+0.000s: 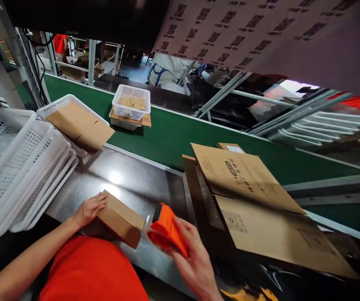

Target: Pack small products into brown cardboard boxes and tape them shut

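Note:
A small brown cardboard box stands on the metal tabletop, close to my body. My left hand rests on its left end, fingers closed over the top edge. My right hand grips an orange tape dispenser, held just off the right end of the box. A roll of clear tape shows at the dispenser's left side. Whether tape touches the box I cannot tell.
White baskets are stacked at the left. Flattened cardboard lies over a basket at the right. Behind runs a green conveyor belt carrying small white baskets. A sheet of printed codes hangs overhead.

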`<control>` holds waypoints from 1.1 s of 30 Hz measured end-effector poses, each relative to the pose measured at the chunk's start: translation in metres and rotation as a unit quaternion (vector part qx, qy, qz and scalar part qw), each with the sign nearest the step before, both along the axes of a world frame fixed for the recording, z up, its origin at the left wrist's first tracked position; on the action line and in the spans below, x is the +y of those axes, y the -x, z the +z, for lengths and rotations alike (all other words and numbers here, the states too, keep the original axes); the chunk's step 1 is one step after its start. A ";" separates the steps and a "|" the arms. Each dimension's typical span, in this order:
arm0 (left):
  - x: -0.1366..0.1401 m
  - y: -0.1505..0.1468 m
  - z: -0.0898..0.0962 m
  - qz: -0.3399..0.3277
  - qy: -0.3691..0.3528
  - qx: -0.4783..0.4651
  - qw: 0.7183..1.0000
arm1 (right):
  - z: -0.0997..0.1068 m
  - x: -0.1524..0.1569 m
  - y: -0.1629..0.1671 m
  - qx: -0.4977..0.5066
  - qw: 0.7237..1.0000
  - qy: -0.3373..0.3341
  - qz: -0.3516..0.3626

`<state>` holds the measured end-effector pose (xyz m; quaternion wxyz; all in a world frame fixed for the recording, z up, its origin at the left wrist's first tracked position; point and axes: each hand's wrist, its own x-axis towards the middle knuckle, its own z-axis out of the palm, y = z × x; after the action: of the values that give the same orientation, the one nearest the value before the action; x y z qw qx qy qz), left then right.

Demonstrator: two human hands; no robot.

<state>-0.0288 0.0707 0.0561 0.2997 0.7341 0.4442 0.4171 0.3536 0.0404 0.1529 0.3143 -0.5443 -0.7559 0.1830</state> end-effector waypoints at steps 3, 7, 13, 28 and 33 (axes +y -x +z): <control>0.001 -0.003 -0.001 0.002 0.018 -0.015 1.000 | 0.020 0.004 0.052 -0.114 0.978 -0.087 0.150; 0.003 -0.006 0.005 0.011 0.056 -0.038 0.998 | 0.009 0.014 0.088 -0.178 0.956 -0.146 0.184; -0.016 -0.029 0.044 0.146 0.116 -0.113 0.976 | 0.002 0.016 0.079 -0.174 0.954 -0.160 0.183; 0.001 -0.057 0.074 0.118 0.542 -0.343 0.758 | 0.031 0.019 0.080 -0.244 0.938 0.044 0.243; 0.025 -0.016 0.056 0.203 0.461 -0.254 0.826 | 0.043 0.019 0.087 -0.340 0.905 0.153 0.203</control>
<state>-0.0130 0.0955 0.1122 0.6138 0.2718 0.6319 0.3875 0.2663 0.0597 0.1963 -0.0928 -0.4493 -0.8740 0.1599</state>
